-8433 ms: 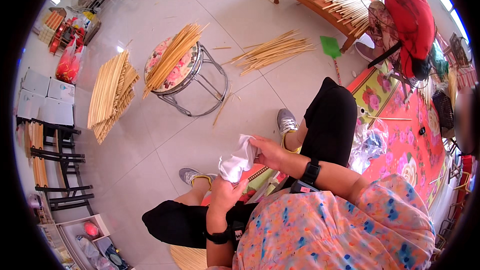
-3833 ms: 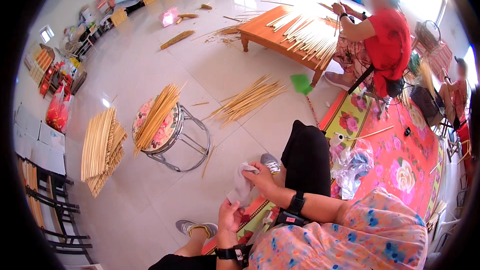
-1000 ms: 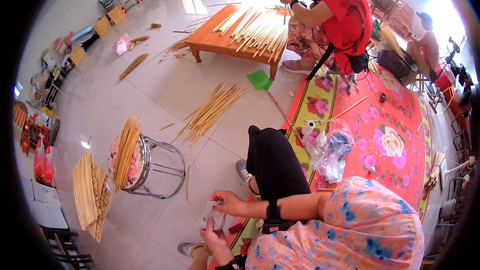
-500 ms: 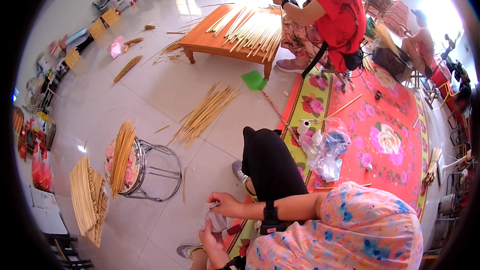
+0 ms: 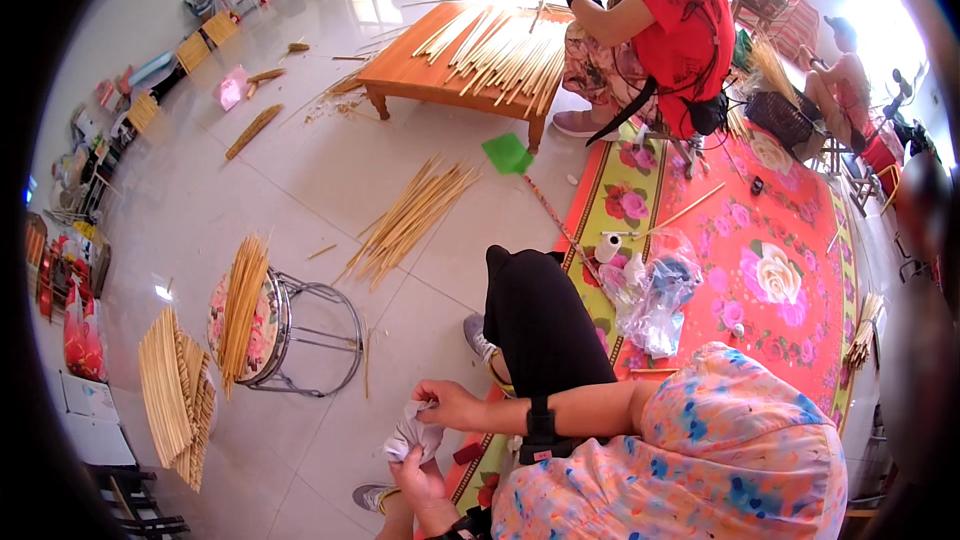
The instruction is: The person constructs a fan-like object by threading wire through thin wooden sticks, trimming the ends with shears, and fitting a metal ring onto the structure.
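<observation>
Between the hands (image 5: 450, 406) (image 5: 420, 480), white cloth (image 5: 410, 434) bunches tighter than before.

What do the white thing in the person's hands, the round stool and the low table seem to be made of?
White thing: probably thin, matte fabric, since it creases softly; paper can't be ruled out.
Round stool: shiny tubular legs suggest metal; the flowered seat could be padded vinyl or cloth.
Low table: apparently varnished wood, from its orange-brown colour and sheen.
</observation>
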Tool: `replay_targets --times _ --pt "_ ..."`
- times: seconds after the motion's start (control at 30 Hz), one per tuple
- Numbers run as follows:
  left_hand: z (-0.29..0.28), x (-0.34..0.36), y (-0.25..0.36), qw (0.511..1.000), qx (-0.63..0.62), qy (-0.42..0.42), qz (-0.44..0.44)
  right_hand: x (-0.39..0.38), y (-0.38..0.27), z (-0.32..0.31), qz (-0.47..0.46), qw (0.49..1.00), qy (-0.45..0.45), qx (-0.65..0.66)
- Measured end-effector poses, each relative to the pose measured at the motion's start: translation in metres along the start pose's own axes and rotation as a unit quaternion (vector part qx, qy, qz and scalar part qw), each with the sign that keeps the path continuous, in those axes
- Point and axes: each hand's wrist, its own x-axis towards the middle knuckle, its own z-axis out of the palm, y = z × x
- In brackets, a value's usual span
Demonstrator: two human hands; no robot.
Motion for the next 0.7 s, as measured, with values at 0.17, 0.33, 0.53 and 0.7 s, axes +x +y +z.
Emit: replay_targets --times 0.17,0.33,0.53,0.7 --pt "0.006 -0.006 0.002 0.999 -0.043 0.018 0.012 0.000 0.006 -0.001 0.000 1.000 0.004 -0.030" --pt "-0.009 0.000 -0.001 0.990 0.048 0.134 -0.010 0.005 0.025 0.004 0.039 0.991 0.033 -0.120" --pt "-0.018 0.006 -0.017 0.964 0.062 0.084 -0.244 -0.002 0.005 -0.003 0.024 0.998 -0.034 -0.036" --pt "0.010 -0.004 -0.009 0.975 0.011 0.111 -0.192 -0.003 0.006 -0.003 0.070 0.993 -0.091 -0.004"
